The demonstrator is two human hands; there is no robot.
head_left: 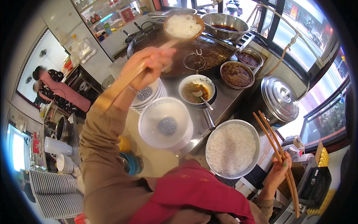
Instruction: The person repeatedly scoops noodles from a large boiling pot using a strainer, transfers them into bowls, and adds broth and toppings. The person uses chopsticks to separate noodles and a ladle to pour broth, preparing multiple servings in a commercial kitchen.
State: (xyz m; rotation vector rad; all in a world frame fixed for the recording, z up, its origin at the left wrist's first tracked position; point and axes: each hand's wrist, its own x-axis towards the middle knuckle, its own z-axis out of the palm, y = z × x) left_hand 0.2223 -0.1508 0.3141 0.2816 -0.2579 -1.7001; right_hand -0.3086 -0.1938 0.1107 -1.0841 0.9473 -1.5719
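My left hand (151,65) is closed around the wooden handle (125,84) of a bamboo strainer (201,33). White noodles (182,26) fill the strainer, which is raised over a wide pan of brown broth (220,54). Off to the right, my right hand (278,171) grips a pair of long wooden chopsticks (269,135), tips pointing up and away. Below the strainer, a white bowl (184,83) with dark sauce and a spoon (206,101) rests on the steel counter. A round metal basin of soaking white noodles (232,149) stands between me and that counter.
Stacked white bowls (164,119) stand at the counter's near left. A steel bowl of dark liquid (225,27) and two pots of brown sauce (237,74) line the pan. A lidded metal pot (280,95) is at right. Another person (61,87) stands far left.
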